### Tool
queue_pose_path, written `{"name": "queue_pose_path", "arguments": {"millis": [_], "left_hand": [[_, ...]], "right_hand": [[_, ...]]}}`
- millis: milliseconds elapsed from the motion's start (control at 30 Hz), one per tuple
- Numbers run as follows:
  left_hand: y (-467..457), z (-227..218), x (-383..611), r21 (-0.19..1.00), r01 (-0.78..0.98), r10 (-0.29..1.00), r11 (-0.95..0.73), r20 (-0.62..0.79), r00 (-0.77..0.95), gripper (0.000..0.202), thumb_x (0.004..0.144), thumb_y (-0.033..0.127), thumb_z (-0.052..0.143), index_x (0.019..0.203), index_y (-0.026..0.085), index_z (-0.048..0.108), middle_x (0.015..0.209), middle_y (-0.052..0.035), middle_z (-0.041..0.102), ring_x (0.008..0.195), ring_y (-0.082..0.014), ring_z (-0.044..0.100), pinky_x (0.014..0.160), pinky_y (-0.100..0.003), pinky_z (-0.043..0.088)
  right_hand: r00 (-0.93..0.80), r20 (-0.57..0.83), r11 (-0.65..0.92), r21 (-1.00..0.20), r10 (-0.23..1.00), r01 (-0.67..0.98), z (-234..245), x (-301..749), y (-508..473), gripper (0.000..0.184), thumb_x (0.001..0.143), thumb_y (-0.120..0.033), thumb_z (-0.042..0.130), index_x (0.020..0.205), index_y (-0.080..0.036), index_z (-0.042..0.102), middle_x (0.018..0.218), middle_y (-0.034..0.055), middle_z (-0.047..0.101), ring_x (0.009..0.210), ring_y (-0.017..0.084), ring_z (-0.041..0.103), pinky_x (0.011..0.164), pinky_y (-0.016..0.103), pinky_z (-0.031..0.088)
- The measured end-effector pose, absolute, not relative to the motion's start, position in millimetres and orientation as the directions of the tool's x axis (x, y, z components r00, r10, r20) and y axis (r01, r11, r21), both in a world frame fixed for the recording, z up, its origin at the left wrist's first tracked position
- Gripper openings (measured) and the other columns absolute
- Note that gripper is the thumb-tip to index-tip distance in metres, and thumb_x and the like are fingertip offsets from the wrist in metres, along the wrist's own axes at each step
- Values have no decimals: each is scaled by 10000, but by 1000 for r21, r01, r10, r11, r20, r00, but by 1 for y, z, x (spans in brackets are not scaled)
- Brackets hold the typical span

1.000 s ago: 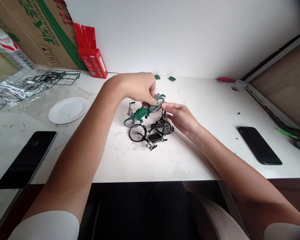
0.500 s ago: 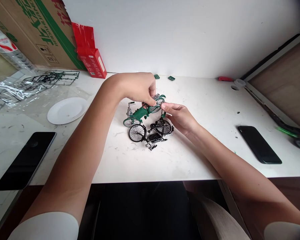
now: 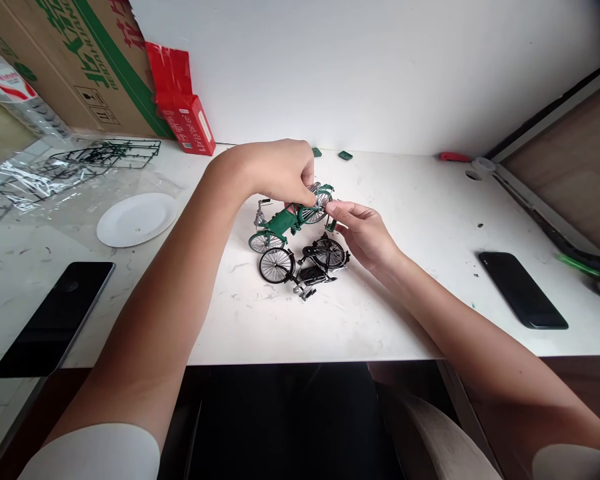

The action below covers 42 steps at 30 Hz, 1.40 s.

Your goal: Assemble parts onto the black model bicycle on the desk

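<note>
A green model bicycle point(image 3: 283, 223) is tilted, its rear end lifted toward the right and its front wheel low at the left. My left hand point(image 3: 285, 175) reaches over from behind and is closed on it near the rear wheel. From the right, my right hand point(image 3: 364, 230) pinches at the rear wheel's edge with thumb and fingers. A small dark green part point(image 3: 331, 226) shows by those fingers; how it is attached is unclear. Just in front, a black model bicycle point(image 3: 310, 265) lies on its side on the white table point(image 3: 280, 333).
Two small green pieces, one a flat plate point(image 3: 345, 155), lie at the back. Leftward are a white paper plate point(image 3: 137, 220), plastic part frames point(image 3: 125, 153), a red box point(image 3: 190, 123) and a phone point(image 3: 55, 320). Another phone point(image 3: 523, 290) and a red tool point(image 3: 455, 157) are rightward.
The green bicycle's rear end has risen slightly, with both hands still on it. The whole view has shifted a little; the black bicycle has stayed in place.
</note>
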<state>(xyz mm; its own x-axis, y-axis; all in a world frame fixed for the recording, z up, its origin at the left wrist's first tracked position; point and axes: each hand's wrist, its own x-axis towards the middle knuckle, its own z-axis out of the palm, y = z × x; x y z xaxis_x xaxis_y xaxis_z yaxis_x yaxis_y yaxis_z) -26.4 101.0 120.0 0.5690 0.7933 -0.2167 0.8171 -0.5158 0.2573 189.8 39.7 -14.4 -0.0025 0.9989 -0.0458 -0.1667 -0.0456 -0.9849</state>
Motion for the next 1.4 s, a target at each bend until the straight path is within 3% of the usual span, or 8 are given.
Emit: {"name": "queue_pose_path", "arguments": {"millis": [267, 467, 567, 767, 1033, 1233, 1400], "left_hand": [[105, 120, -32, 273, 836, 826, -476, -188, 531, 457, 800, 505, 748, 1162, 275, 903, 982, -91, 853, 983, -331, 734, 779, -404, 448], [104, 121, -32, 297, 831, 810, -470, -230, 540, 679, 780, 566, 778, 1416, 330, 807, 1056, -48, 866, 1128, -334, 721, 899, -374, 471], [104, 120, -30, 344, 784, 756, -518, -245, 607, 721, 800, 654, 751, 1458, 360, 780, 1109, -38, 862, 1192, -335, 709, 940, -367, 465], [111, 108, -27, 425, 716, 710, -553, -210, 672, 679, 875, 762, 649, 1349, 314, 840, 1213, -64, 851, 1157, -314, 721, 916, -366, 477], [120, 89, -19, 591, 558, 633, -583, -101, 768, 547, 940, 610, 629, 1315, 276, 843, 1195, -66, 845, 1156, -283, 737, 907, -360, 501], [115, 93, -16, 545, 613, 710, -572, -45, 702, 504, 950, 645, 640, 1099, 214, 852, 941, -81, 761, 978, -282, 718, 775, -363, 442], [110, 99, -16, 507, 651, 711, -565, -101, 696, 559, 925, 698, 641, 1159, 230, 837, 984, -82, 770, 1023, -295, 710, 787, -359, 440]], "right_hand": [[62, 106, 113, -985, 992, -128, -17, 189, 42, 329, 674, -529, 1088, 834, -323, 887, 1066, 8, 857, 1029, 212, 734, 1090, 454, 568], [64, 160, 166, -980, 985, -110, -19, 187, 41, 361, 669, -564, 1087, 824, -315, 877, 1019, 9, 857, 1015, 212, 752, 1113, 460, 576], [51, 209, 213, -974, 977, -81, -20, 188, 41, 371, 687, -603, 1069, 812, -318, 868, 1013, 11, 858, 1025, 227, 764, 1108, 474, 590], [63, 243, 248, -964, 968, -95, -22, 189, 42, 318, 742, -589, 1044, 844, -337, 881, 1007, 1, 864, 1002, 217, 770, 1101, 472, 598], [119, 237, 249, -964, 964, -93, -19, 187, 41, 376, 690, -608, 1064, 848, -328, 868, 984, 3, 854, 1014, 225, 761, 1091, 459, 601], [84, 263, 270, -959, 961, -91, -20, 186, 40, 365, 744, -603, 1041, 879, -324, 848, 976, -3, 836, 1001, 212, 744, 1069, 438, 596], [94, 272, 278, -959, 958, -55, -22, 187, 39, 381, 784, -638, 1004, 891, -320, 823, 999, 2, 820, 1040, 223, 740, 1043, 431, 596]]}}
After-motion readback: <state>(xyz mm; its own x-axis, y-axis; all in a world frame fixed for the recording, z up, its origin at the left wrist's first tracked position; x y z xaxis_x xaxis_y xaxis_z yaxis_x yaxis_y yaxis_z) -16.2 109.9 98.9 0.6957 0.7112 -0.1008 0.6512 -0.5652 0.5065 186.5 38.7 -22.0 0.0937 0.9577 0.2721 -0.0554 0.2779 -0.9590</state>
